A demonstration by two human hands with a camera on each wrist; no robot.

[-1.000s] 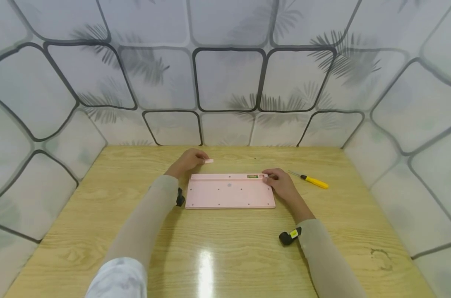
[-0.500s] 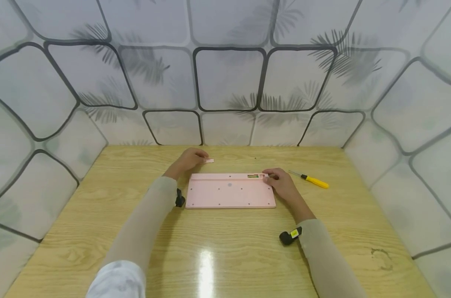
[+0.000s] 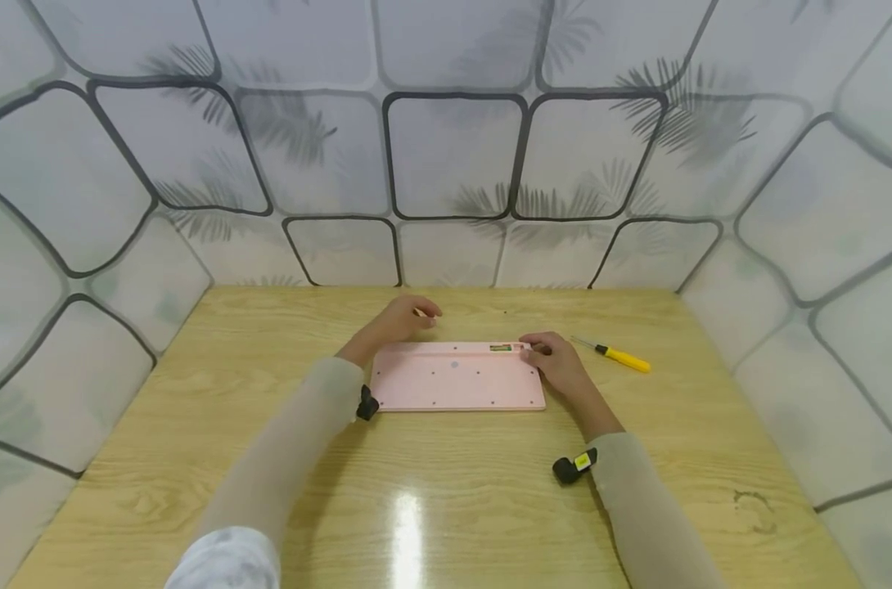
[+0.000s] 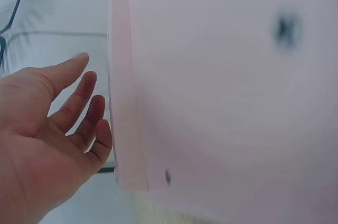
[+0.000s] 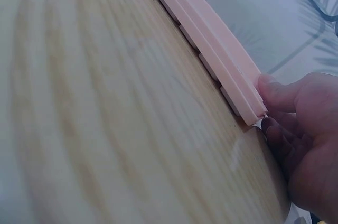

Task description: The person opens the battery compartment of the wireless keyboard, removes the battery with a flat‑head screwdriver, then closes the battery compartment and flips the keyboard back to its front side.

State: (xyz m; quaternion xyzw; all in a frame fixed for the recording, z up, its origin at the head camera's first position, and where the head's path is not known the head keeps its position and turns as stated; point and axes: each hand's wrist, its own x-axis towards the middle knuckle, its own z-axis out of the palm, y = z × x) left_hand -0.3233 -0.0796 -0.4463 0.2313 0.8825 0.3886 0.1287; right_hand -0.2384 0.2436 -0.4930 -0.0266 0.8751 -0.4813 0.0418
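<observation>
A pink keyboard [image 3: 457,384] lies face down on the table, its screw-dotted underside up. In its far right part an uncovered slot shows a green battery [image 3: 501,348]. My right hand [image 3: 556,364] grips the keyboard's far right corner, thumb on top and fingers at the edge, as the right wrist view shows. Just beyond the keyboard's far left edge is my left hand [image 3: 405,319]. In the left wrist view its fingers [image 4: 79,102] are loosely bent and nothing shows between them. The small pink piece seen earlier is hidden from view.
A screwdriver [image 3: 623,358] with a yellow handle lies right of the keyboard, close to the right hand. A tiny dark speck [image 3: 505,312] sits on the table [image 3: 475,507] behind the keyboard. Patterned panels [image 3: 453,155] rise along the back and sides.
My left hand has moved right along the keyboard's far side and no longer pinches the small pink piece, which has gone out of sight. My right hand stays on the corner.
</observation>
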